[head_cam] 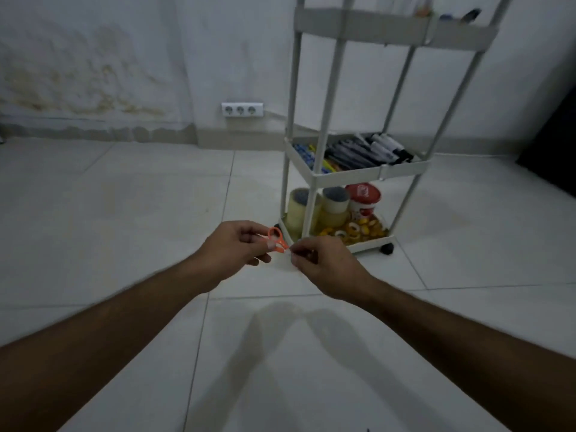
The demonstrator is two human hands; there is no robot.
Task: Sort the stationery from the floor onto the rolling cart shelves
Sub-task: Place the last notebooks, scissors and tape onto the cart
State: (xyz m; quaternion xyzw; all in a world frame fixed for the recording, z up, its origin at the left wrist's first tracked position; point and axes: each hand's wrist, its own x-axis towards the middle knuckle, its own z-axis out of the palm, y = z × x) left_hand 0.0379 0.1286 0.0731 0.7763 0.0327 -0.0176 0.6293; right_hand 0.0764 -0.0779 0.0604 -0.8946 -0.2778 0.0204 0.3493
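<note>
My left hand (235,246) pinches the orange handle of a small pair of scissors (276,239), held in the air just left of the cart's foot. My right hand (324,263) has its fingertips curled at the other end of the scissors, pinching something small and pale there; the blades are hidden or blurred. The white rolling cart (349,174) stands just beyond both hands. Its middle shelf holds markers and pens (371,151). Its bottom shelf carries tape rolls (335,205), small yellow tape rings (358,229) and a red-and-white tub (363,198).
The cart's top shelf (392,26) reaches the frame's upper edge with a few items in it. A wall socket strip (242,110) sits low on the stained wall. Pale floor tiles (156,213) spread left and in front. A dark object (554,145) fills the right edge.
</note>
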